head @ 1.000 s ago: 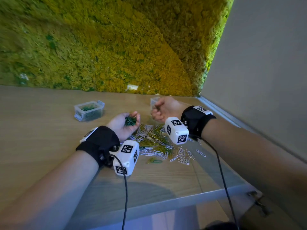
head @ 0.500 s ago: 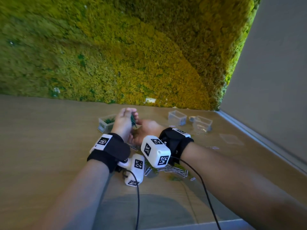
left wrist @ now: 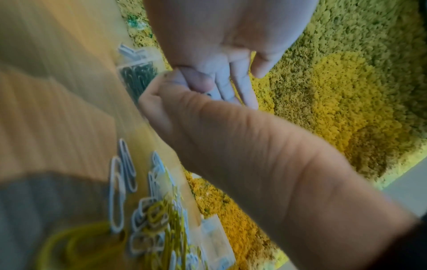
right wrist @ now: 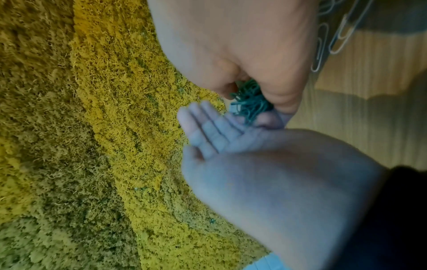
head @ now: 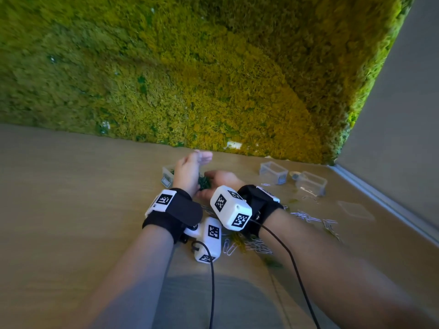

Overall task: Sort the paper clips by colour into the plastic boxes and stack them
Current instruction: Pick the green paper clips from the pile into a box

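My left hand (head: 187, 169) is tilted up on its edge with its fingers straight, just in front of the clear box of green clips (head: 167, 176), which it half hides. My right hand (head: 219, 180) is pressed against its palm. A bunch of green paper clips (head: 203, 182) sits between the two hands. In the right wrist view my right hand (right wrist: 254, 64) curls its fingers and thumb round the green clips (right wrist: 250, 103), and the left hand (right wrist: 208, 131) lies flat beside them. The left wrist view shows the green box (left wrist: 136, 76) on the table below the hands.
Two empty clear boxes (head: 273, 173) (head: 311, 182) stand at the back right, with a flat clear lid (head: 355, 210) nearer the wall. White and yellow clips (head: 256, 243) lie scattered under my forearms. A moss wall closes the back and a grey wall the right.
The left hand, which cupped the green clips, has moved to the green box and straightened its fingers. The right hand came across from the right and closed on the clips.
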The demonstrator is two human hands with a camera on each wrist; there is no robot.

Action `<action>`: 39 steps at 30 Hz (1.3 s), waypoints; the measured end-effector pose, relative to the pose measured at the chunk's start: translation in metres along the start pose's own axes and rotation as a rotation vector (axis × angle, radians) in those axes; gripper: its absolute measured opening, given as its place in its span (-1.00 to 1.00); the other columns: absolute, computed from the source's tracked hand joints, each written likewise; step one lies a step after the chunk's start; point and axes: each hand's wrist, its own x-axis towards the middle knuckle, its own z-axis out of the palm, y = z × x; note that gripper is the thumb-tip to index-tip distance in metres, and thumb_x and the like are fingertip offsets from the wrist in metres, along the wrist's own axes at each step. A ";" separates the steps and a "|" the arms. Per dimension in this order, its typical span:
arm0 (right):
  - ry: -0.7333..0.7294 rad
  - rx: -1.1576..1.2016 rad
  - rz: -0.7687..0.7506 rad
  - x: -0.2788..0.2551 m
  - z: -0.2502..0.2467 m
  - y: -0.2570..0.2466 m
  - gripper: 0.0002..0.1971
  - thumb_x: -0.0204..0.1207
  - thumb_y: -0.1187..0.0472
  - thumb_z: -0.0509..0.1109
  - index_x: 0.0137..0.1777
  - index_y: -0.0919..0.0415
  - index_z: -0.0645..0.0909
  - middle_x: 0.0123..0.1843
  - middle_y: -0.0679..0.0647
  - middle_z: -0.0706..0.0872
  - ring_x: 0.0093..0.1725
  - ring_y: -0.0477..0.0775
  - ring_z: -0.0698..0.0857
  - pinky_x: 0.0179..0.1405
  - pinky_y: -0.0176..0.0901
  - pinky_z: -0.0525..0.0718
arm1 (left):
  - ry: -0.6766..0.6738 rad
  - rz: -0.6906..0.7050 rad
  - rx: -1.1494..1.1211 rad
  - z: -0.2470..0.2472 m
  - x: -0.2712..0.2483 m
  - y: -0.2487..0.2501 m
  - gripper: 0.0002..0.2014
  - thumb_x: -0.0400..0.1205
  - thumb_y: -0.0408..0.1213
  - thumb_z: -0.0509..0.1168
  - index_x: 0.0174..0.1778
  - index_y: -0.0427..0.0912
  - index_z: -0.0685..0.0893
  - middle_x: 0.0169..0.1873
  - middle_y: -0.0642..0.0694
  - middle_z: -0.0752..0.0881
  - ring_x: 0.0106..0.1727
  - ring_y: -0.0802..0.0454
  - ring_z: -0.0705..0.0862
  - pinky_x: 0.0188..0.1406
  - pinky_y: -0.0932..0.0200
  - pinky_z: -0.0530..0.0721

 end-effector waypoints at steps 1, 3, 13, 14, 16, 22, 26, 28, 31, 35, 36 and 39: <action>0.017 0.152 0.035 0.005 0.000 0.001 -0.73 0.70 0.26 0.04 -0.15 0.37 0.48 -0.22 0.20 0.55 -0.27 0.09 0.50 -0.19 -0.14 0.61 | 0.071 0.025 -0.029 -0.004 0.002 0.000 -0.69 0.73 -0.29 0.03 0.04 -0.13 0.72 0.08 0.02 0.74 -0.21 0.17 0.64 -0.11 0.28 0.55; -0.048 0.295 0.106 0.009 0.003 -0.001 -0.66 0.70 0.24 0.00 -0.19 0.42 0.46 -0.31 0.20 0.51 -0.35 0.04 0.42 -0.55 -0.30 0.53 | 0.260 0.066 -0.060 -0.016 0.009 0.000 -0.69 0.70 -0.39 0.05 0.09 -0.09 0.70 0.02 0.08 0.70 -0.42 0.34 0.60 -0.43 0.42 0.57; 0.024 0.243 -0.144 0.015 0.026 -0.041 -0.74 0.73 0.22 0.04 -0.17 0.30 0.38 -0.37 0.25 0.55 -0.34 0.13 0.47 -0.30 -0.13 0.51 | 0.159 -0.327 0.043 -0.048 0.036 -0.027 -0.36 0.60 -0.53 0.30 0.59 -0.23 0.24 0.36 -0.34 0.46 0.17 -0.26 0.58 0.13 -0.04 0.57; 0.044 0.243 -0.174 0.018 0.029 -0.044 -0.74 0.73 0.21 0.04 -0.17 0.29 0.38 -0.31 0.24 0.52 -0.34 0.13 0.47 -0.32 -0.12 0.51 | 0.148 -0.317 0.054 -0.048 0.037 -0.027 -0.39 0.61 -0.57 0.26 0.58 -0.25 0.26 0.37 -0.35 0.44 0.17 -0.27 0.57 0.09 -0.04 0.55; 0.072 0.235 -0.217 0.026 0.035 -0.043 -0.72 0.74 0.20 0.05 -0.19 0.28 0.40 -0.25 0.22 0.47 -0.34 0.11 0.46 -0.38 -0.12 0.50 | 0.130 -0.325 0.066 -0.048 0.037 -0.029 -0.44 0.60 -0.57 0.26 0.52 -0.22 0.34 0.38 -0.34 0.45 0.22 -0.34 0.58 0.17 -0.13 0.58; 0.055 -0.040 -0.368 0.044 0.042 -0.022 -0.67 0.70 0.13 0.19 -0.32 0.18 0.39 -0.42 0.05 0.41 -0.45 -0.02 0.39 -0.40 -0.21 0.42 | 0.023 -0.334 0.105 -0.045 0.036 -0.029 -0.48 0.60 -0.59 0.24 0.51 -0.34 0.39 0.41 -0.33 0.46 0.29 -0.24 0.55 0.17 0.05 0.50; 0.141 -0.412 -0.446 0.050 0.046 -0.023 -0.62 0.64 0.16 0.28 -0.45 0.15 0.43 -0.46 0.04 0.45 -0.46 0.00 0.40 -0.20 -0.07 0.43 | -0.002 -0.348 0.120 -0.045 0.039 -0.030 -0.47 0.59 -0.64 0.20 0.52 -0.38 0.37 0.41 -0.36 0.46 0.30 -0.25 0.55 0.16 0.04 0.50; 0.124 -0.486 -0.460 0.048 0.046 -0.026 -0.66 0.62 0.19 0.29 -0.42 0.16 0.49 -0.44 0.03 0.51 -0.43 -0.01 0.47 -0.19 -0.11 0.46 | 0.007 -0.345 0.115 -0.045 0.039 -0.031 -0.46 0.59 -0.65 0.20 0.53 -0.38 0.37 0.44 -0.35 0.45 0.37 -0.28 0.51 0.17 0.06 0.49; 0.021 -0.685 -0.416 0.035 0.044 -0.034 -0.76 0.63 0.22 0.28 -0.29 0.19 0.57 -0.32 0.05 0.61 -0.33 -0.02 0.58 0.03 -0.08 0.45 | 0.014 -0.342 0.145 -0.044 0.038 -0.029 -0.46 0.57 -0.62 0.26 0.51 -0.34 0.42 0.41 -0.30 0.49 0.30 -0.23 0.55 0.14 0.08 0.51; 0.030 -1.326 -0.441 0.017 0.037 -0.047 -0.78 0.59 0.30 0.33 0.16 0.35 0.69 0.01 0.12 0.75 -0.15 -0.06 0.65 -0.02 -0.18 0.58 | -0.004 -0.334 0.188 -0.044 0.040 -0.031 -0.50 0.58 -0.54 0.32 0.47 -0.28 0.48 0.36 -0.26 0.55 0.07 -0.09 0.56 -0.08 0.18 0.57; 0.024 -1.551 -0.442 0.014 0.036 -0.047 -0.73 0.58 0.30 0.32 0.24 0.28 0.68 0.11 0.13 0.75 -0.08 -0.01 0.66 -0.07 -0.18 0.57 | 0.005 -0.330 0.178 -0.044 0.041 -0.032 -0.50 0.58 -0.55 0.32 0.47 -0.30 0.47 0.34 -0.25 0.55 0.03 -0.07 0.56 -0.17 0.24 0.56; -0.062 -1.922 -0.439 0.008 0.035 -0.039 -0.70 0.60 0.33 0.25 0.27 0.16 0.67 0.21 0.08 0.72 0.06 0.05 0.61 -0.04 -0.21 0.50 | 0.004 -0.355 0.131 -0.043 0.040 -0.030 -0.47 0.57 -0.63 0.28 0.49 -0.35 0.42 0.32 -0.32 0.56 0.01 -0.12 0.61 -0.12 0.18 0.57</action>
